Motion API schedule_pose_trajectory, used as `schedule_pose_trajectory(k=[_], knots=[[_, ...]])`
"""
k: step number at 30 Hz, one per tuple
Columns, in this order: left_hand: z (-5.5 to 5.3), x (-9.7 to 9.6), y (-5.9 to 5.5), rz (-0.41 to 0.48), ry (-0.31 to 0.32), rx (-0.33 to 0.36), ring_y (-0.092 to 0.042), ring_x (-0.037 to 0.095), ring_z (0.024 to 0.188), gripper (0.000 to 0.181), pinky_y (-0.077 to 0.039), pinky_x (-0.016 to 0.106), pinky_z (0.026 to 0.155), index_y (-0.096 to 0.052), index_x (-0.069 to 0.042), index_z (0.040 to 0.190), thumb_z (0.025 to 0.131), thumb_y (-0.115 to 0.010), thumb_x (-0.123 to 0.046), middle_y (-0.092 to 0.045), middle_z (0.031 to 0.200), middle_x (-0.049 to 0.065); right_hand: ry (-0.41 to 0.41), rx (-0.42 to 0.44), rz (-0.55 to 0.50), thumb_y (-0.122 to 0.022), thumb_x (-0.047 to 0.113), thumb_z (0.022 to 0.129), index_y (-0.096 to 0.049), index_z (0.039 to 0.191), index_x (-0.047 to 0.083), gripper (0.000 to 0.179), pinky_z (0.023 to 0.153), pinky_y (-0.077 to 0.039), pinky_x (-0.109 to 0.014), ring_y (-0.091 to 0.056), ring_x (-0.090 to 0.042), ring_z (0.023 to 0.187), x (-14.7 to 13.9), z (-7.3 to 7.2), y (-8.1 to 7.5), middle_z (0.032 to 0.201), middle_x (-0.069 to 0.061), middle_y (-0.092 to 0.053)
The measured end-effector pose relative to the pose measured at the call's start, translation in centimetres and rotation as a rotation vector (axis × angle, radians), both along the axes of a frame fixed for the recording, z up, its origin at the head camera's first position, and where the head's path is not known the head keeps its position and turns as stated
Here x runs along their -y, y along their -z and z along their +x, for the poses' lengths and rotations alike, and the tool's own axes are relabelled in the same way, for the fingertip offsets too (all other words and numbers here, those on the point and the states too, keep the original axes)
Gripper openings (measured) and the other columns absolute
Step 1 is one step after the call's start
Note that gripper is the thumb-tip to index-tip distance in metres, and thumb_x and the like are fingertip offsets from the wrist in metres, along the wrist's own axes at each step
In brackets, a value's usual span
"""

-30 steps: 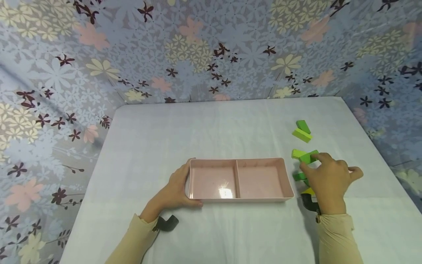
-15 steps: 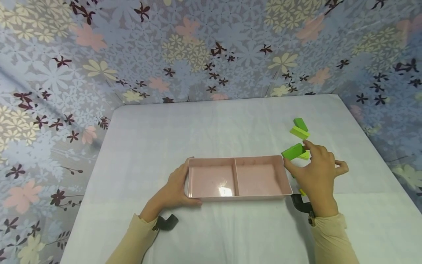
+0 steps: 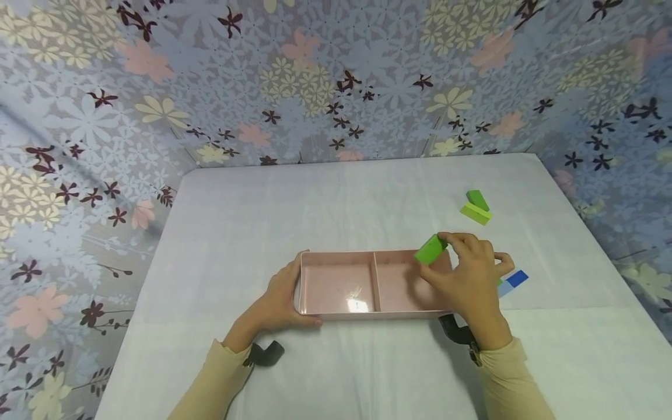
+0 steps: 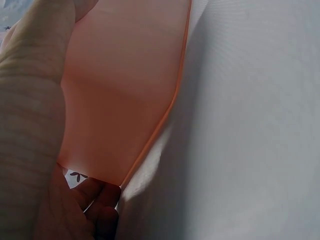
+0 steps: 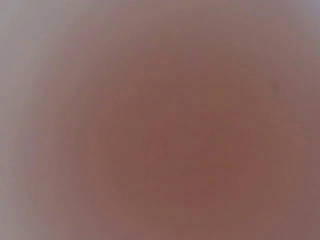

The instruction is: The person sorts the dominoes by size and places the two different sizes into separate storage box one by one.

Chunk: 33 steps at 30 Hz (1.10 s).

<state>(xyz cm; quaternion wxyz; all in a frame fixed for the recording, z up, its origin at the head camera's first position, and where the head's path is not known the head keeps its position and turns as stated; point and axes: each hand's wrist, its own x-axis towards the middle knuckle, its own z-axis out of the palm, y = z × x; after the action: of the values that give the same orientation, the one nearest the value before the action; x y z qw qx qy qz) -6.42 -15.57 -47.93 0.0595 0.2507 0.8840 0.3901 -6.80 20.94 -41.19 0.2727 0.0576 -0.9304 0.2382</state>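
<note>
A pink two-compartment box [image 3: 338,286] stands on the white-covered table. My left hand [image 3: 280,297] grips its left end, thumb along the near side and fingers at the far side; in the left wrist view the box wall [image 4: 120,110] fills the space beside the hand. Above the box's right compartment, my right hand [image 3: 469,280] pinches a green block [image 3: 430,249] between thumb and fingers, with the block tilted. The right wrist view is a brownish blur with nothing to make out.
Farther back on the right lie a green block [image 3: 478,200] and a yellow-green block [image 3: 476,213], touching. A blue block [image 3: 518,278] and a light-blue piece [image 3: 505,288] show partly behind my right hand. A floral cloth [image 3: 336,76] hangs behind the table.
My right hand has lifted the green block from the pieces on the right and carried it left, over the box. Blue pieces have come into view. The left hand and box stay put.
</note>
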Motion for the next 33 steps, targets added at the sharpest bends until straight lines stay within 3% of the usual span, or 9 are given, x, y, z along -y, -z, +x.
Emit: schedule_pose_trajectory(k=[10, 18, 27, 33], knots=[[0.1, 0.0, 0.0, 0.016, -0.005, 0.007, -0.042, 0.019, 0.119, 0.13, -0.031, 0.053, 0.101, -0.012, -0.019, 0.152, 0.052, -0.085, -0.061, -0.042, 0.14, -0.001, -0.097, 0.016, 0.012, -0.083, 0.041, 0.057, -0.07, 0.107, 0.016, 0.058, 0.084, -0.014, -0.067, -0.048, -0.034, 0.097, 3.1, 0.1, -0.1, 0.105, -0.006, -0.064], [0.2, 0.1, 0.1, -0.002, -0.024, 0.032, -0.039, 0.018, 0.122, 0.132, -0.029, 0.053, 0.103, -0.009, -0.021, 0.153, 0.053, -0.08, -0.069, -0.04, 0.142, -0.003, -0.147, 0.035, -0.004, -0.086, 0.043, 0.056, -0.07, 0.106, 0.016, 0.059, 0.086, -0.013, -0.065, -0.049, -0.032, 0.096, 4.3, 0.1, -0.1, 0.104, -0.004, -0.064], [0.2, 0.2, 0.2, -0.011, -0.029, 0.048, -0.035, 0.017, 0.127, 0.134, -0.025, 0.052, 0.106, -0.007, -0.021, 0.154, 0.053, -0.078, -0.071, -0.036, 0.145, -0.004, -0.176, 0.108, 0.069, -0.081, 0.049, 0.058, -0.068, 0.107, 0.02, 0.058, 0.083, -0.022, -0.058, -0.052, -0.029, 0.096, 6.7, 0.5, -0.1, 0.106, 0.0, -0.064], [0.2, 0.2, -0.1, -0.011, -0.03, 0.041, -0.035, 0.017, 0.128, 0.133, -0.025, 0.052, 0.107, -0.009, -0.021, 0.154, 0.053, -0.08, -0.069, -0.037, 0.145, -0.003, -0.261, 0.124, 0.02, -0.084, 0.045, 0.057, -0.069, 0.106, 0.018, 0.058, 0.083, -0.019, -0.058, -0.051, -0.024, 0.093, 8.8, 0.6, 0.6, 0.103, 0.002, -0.064]])
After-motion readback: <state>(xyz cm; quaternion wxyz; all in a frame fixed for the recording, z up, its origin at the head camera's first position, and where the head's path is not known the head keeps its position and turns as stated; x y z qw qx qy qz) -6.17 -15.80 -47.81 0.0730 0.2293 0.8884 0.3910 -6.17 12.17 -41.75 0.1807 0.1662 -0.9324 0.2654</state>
